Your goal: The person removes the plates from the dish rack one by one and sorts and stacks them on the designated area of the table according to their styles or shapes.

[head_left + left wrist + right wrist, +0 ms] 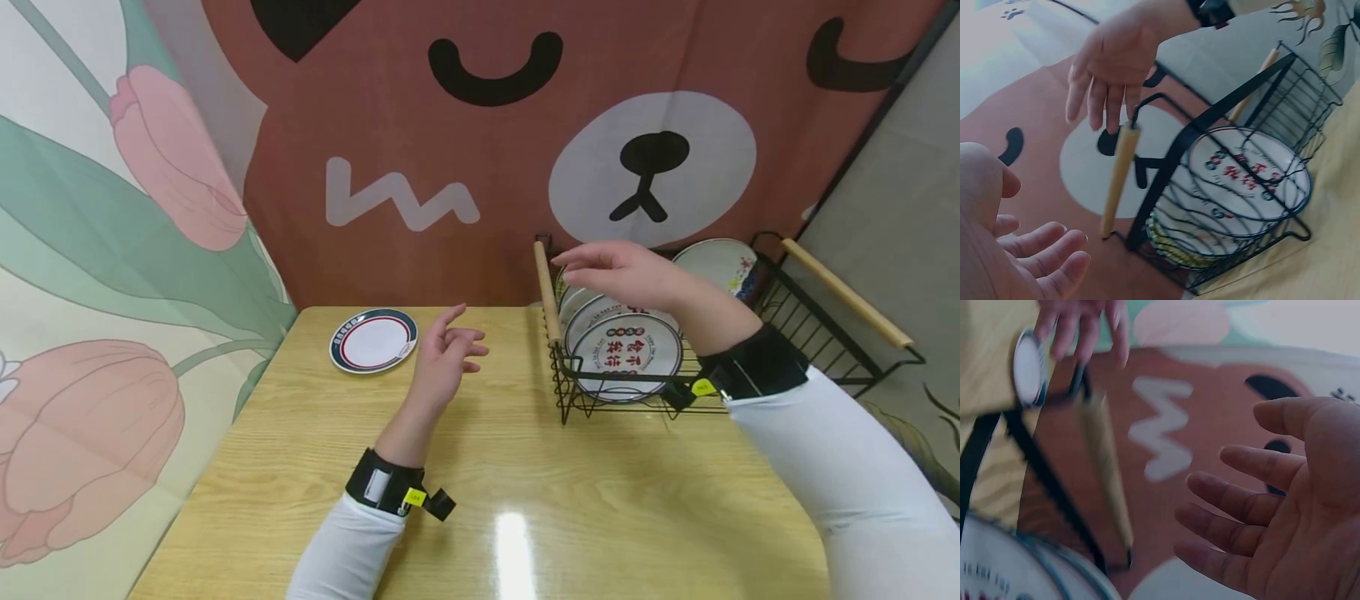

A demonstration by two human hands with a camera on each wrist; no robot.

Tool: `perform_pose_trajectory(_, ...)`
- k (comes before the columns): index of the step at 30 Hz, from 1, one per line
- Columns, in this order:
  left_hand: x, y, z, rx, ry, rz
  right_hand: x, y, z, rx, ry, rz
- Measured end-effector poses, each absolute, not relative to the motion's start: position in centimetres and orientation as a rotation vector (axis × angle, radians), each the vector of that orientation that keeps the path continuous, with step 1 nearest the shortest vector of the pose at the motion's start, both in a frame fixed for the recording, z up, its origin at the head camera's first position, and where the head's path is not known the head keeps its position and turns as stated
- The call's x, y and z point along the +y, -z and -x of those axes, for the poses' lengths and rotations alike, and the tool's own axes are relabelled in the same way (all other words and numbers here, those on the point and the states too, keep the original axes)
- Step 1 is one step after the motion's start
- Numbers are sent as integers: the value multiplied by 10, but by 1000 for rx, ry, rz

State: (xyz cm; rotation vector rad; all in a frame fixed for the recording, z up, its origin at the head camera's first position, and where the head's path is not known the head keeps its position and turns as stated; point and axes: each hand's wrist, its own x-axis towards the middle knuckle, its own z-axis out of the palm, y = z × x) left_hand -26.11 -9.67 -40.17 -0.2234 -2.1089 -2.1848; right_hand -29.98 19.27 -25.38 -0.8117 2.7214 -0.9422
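Note:
My left hand (442,358) hovers over the table just right of a white plate (372,341) with a dark blue and red rim; its fingers are loosely bent with nothing between them. Above the left part of a black wire dish rack (813,329) is my right hand (626,271), its fingers extended and holding nothing. Several plates stand tilted in the rack, the front one a white plate (628,354) with red characters. In the left wrist view, the right hand (1119,65) appears beside the rack's wooden handle (1121,178).
A second wooden handle (847,292) tops the rack's right end, near a flowered plate (716,262). The wooden table (600,500) meets a brown bear-print cloth (397,267) at the back. A flower-print cloth (90,333) hangs on the left.

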Motion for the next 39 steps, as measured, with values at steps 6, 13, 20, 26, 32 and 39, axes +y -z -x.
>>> perform_pose_trajectory(6,-87,411,259,-2159,2202,263,210,263,319,2741,657,821)
perform_pose_trajectory(13,-80,415,258,-2181,2221,265,222,280,333,2706,475,860)
perform_pose_trajectory(20,-69,418,254,-2253,2275,319,236,297,340,2688,440,845)
perform_pose_trajectory(26,-61,424,253,-2311,2261,373,248,307,341,2700,468,862)
perform_pose_trajectory(32,-59,428,253,-2339,2240,388,258,314,343,2707,438,782)
perform_pose_trajectory(39,-55,431,253,-2365,2245,401,267,323,344,2670,362,699)
